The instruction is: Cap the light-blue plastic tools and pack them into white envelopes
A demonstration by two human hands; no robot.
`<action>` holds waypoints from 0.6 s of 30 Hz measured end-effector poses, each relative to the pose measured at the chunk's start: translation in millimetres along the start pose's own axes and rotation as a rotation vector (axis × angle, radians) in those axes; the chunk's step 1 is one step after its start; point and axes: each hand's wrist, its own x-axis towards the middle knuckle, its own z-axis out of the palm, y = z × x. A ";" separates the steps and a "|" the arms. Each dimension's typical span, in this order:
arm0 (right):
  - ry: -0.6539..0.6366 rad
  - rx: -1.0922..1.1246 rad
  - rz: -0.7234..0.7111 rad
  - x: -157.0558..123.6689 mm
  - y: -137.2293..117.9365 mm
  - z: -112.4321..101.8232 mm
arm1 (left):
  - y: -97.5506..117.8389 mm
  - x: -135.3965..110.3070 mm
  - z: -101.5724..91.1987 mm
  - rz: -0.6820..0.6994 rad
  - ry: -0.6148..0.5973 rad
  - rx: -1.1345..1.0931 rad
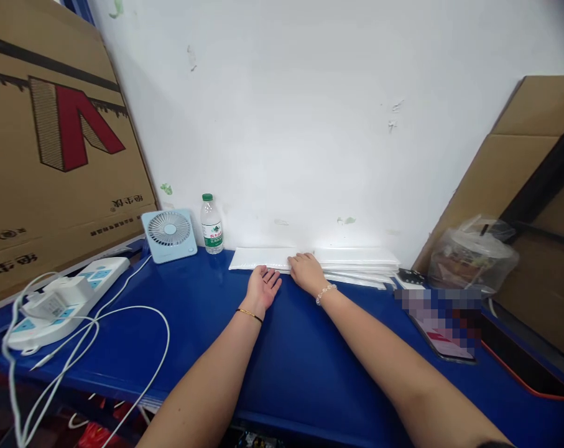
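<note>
In the head view, you have a clear bottle (211, 224) standing upright on the blue bench (207, 305), near the wall, with its green cap on; I cannot tell how full it is. At the far right, a transparent bag (503, 264) is wrapped around a lidded container (472, 244), and through its side something brownish can be seen. On the left side, the inside of the large cardboard box (53, 124) is hidden from you.

The white sheets (360, 256) lie flat on the bench, along the foot of the wall, and on the right part several layers are fanned out. Your right grip (305, 270) is on them, near the middle of the row: its fingers are laid over the sheets, but I cannot tell whether they pinch or only rest. Your left grip (262, 289) is turned palm upward, its fingers loosely apart and bent, and the sheets are just beyond its fingertips; whether these touch the front edge is not clear. A light-blue fan (170, 233) stands beside the bottle, and to the right of the sheets lies a phone (443, 336), its screen partly blurred.
</note>
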 end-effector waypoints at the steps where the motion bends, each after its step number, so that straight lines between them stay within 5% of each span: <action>1: -0.026 -0.008 0.007 2.4 -1.7 -0.2 | -0.6 0.1 0.4 -0.014 -0.003 -0.006; 13: -0.083 -0.059 0.025 -2.3 2.8 -16.5 | -2.7 -2.7 -2.0 -0.057 -0.058 -0.058; 18: 0.066 0.030 -0.054 -60.4 14.2 -40.9 | -10.7 -10.0 7.3 0.031 -0.142 -0.138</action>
